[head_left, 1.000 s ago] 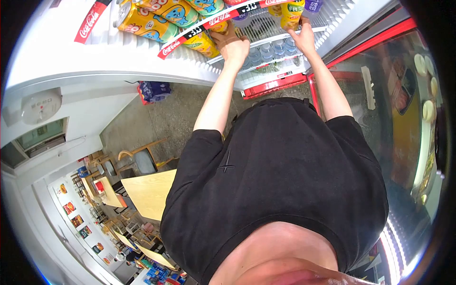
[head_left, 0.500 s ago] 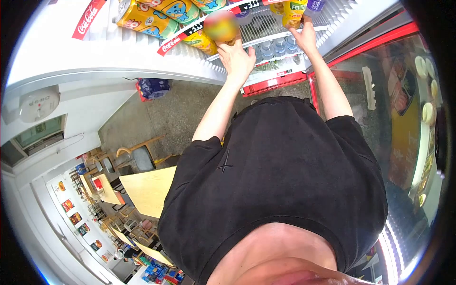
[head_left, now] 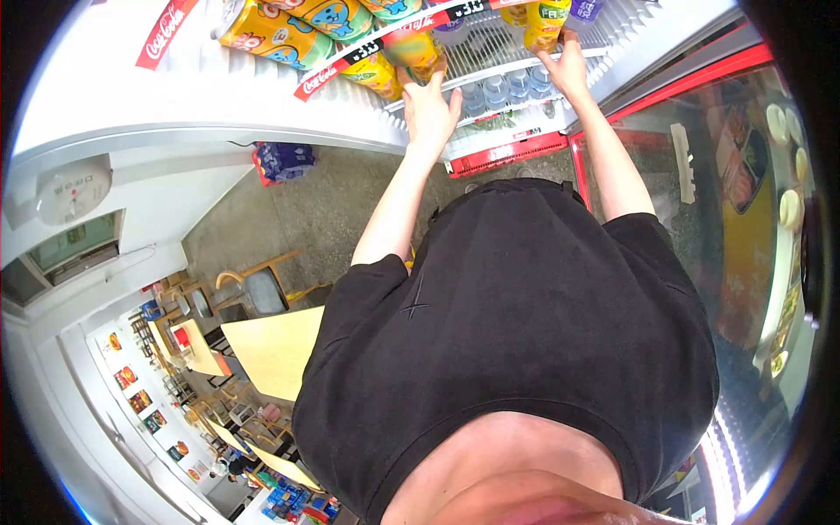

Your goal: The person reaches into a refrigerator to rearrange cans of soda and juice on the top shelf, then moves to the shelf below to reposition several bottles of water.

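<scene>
My left hand (head_left: pixel 429 114) reaches to a lower shelf of the drinks fridge, its fingers around the near end of a yellow bottle (head_left: pixel 422 54). The thumb sticks out to the right. Part of that bottle is blurred and part is behind the price rail (head_left: pixel 398 42). Another yellow bottle (head_left: pixel 376 75) lies close by on the left. My right hand (head_left: pixel 567 68) grips a yellow bottle with a green-marked label (head_left: pixel 544 26) at the right of the shelf. A purple-labelled bottle (head_left: pixel 584 10) is just beyond those fingers.
Yellow cartoon-printed cans (head_left: pixel 276 37) fill the shelf at upper left. Clear bottles (head_left: pixel 496 91) stand on a shelf below. The fridge's red-framed glass door (head_left: pixel 691 101) is swung out to the right. Tables (head_left: pixel 276 350) and chairs (head_left: pixel 262 289) are at left.
The bottle in my left hand has gone from in front of the price rail to behind it, further into the shelf. My right hand stays almost still on its bottle.
</scene>
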Tool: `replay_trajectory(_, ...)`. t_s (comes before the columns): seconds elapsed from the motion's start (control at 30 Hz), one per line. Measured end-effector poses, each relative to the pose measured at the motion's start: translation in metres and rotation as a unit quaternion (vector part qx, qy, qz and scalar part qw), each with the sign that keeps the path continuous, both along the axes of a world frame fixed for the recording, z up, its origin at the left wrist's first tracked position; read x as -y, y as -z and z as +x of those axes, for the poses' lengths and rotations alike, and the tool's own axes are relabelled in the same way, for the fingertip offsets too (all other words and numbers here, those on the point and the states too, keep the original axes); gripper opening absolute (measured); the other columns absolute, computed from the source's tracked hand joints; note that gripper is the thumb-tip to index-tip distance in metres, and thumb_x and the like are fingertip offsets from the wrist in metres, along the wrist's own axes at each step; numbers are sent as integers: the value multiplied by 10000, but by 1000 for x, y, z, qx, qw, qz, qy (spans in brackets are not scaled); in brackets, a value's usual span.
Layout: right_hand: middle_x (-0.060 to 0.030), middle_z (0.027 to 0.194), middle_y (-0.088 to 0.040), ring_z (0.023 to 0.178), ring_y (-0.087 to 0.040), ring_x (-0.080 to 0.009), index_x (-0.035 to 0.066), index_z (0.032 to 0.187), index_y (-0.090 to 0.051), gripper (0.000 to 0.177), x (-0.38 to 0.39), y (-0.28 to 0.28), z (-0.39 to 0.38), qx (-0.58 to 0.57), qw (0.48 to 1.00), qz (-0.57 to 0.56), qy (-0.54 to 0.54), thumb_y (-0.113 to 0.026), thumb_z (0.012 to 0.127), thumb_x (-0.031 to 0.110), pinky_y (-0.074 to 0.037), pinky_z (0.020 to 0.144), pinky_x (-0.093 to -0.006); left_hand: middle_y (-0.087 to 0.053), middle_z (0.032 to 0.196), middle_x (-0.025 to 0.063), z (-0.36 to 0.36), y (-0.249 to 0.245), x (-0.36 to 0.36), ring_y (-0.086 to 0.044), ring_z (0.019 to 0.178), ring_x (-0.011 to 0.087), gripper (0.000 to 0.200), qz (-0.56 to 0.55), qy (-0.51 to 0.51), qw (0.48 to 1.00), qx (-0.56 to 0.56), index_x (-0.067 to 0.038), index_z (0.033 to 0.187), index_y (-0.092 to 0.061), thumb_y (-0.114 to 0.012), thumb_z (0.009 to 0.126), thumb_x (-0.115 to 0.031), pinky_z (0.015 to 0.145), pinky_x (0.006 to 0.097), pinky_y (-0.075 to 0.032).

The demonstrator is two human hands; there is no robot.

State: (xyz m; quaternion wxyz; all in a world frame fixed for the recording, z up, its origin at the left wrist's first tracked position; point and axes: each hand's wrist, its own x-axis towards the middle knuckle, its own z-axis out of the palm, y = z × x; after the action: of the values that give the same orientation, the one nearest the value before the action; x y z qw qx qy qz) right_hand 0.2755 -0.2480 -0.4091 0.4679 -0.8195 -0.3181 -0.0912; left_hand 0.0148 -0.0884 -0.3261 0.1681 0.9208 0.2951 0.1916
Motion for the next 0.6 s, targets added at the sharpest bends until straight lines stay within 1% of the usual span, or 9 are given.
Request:
replay_trajectory(0.07,-216,1274,-610,1198,-600,-392,0,1369,-485,730,0,-1,-1,-2,1000,-1,0,-835,809,310,-489,1002,-474,-304,1474,415,-1,-1,-6,-469,1284,565,692,-11,12,1000,-1,-249,1494,-513,-763,854,-324,1074,532,-442)
replay_trajectory(0.17,-218,1267,-612,1197,-599,-395,-1,1366,-487,725,0,-5,-3,-6,1000,-1,0,-834,815,319,-487,1000,-476,-400,1382,376,1,1,-6,-531,1181,524,635,38,19,999,32,-205,1456,-544,-745,863,-311,1028,531,-466)
replay_trajectory(0.27,-219,1262,-614,1190,-601,-397,-1,1360,-493,724,0,-6,-2,1,1000,0,1,-837,816,331,-485,998,-479,-355,1434,395,2,3,-1,-518,1211,537,652,51,13,997,51,-222,1468,-534,-746,858,-310,1052,530,-453)
replay_trajectory(0.37,-225,1241,-629,1172,-613,-393,-13,1336,-508,714,0,-5,-3,13,1000,-2,8,-839,819,351,-488,990,-473,-324,1459,407,2,-1,3,-511,1217,543,649,38,6,998,40,-218,1463,-543,-751,855,-310,1058,534,-447)
replay_trajectory(0.47,-235,1197,-656,1147,-631,-381,-35,1296,-528,697,-2,-6,-4,19,1000,2,11,-842,827,373,-495,980,-459,-353,1429,406,1,5,-3,-490,1256,555,636,22,13,999,44,-238,1461,-566,-749,863,-352,1077,528,-441)
replay_trajectory(0.57,-235,1187,-658,1140,-635,-377,-38,1294,-530,692,-1,-8,-4,11,1000,4,3,-841,830,370,-495,980,-459,-335,1448,410,2,0,-5,-545,1165,547,587,38,17,998,42,-204,1413,-599,-753,856,-306,1045,523,-459)
replay_trajectory(0.6,-235,1183,-659,1136,-637,-376,-38,1294,-531,690,-1,-11,-5,11,1000,5,4,-841,831,368,-495,980,-459,-335,1450,411,2,-1,-6,-551,1161,543,580,36,21,998,42,-207,1408,-605,-753,856,-304,1044,520,-461)
